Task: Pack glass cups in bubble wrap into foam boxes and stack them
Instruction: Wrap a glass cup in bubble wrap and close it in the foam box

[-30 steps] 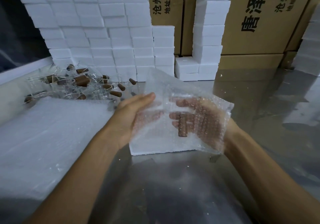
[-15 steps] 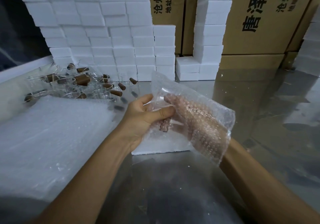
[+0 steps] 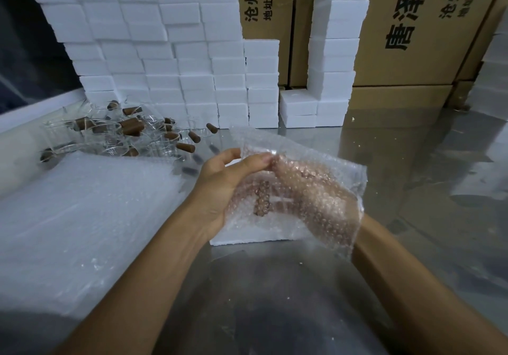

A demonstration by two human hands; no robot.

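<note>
Grip of the left hand [image 3: 220,187]: thumb and fingers pinched on the upper edge of one bubble wrap sheet [image 3: 324,170]. One right hand [image 3: 316,203] is seen through the wrap, its grip hidden. One glass cup [image 3: 264,201] is held inside, above one foam box [image 3: 247,235] on the bench [image 3: 412,190]. Loose cups [image 3: 110,137], too tangled for counting, are heaped left.

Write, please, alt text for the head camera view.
Two hands wrap a glass cup in a bubble wrap sheet above a foam box: the left hand pinches its edge, the right hand is underneath. Stacked foam boxes stand behind.
</note>
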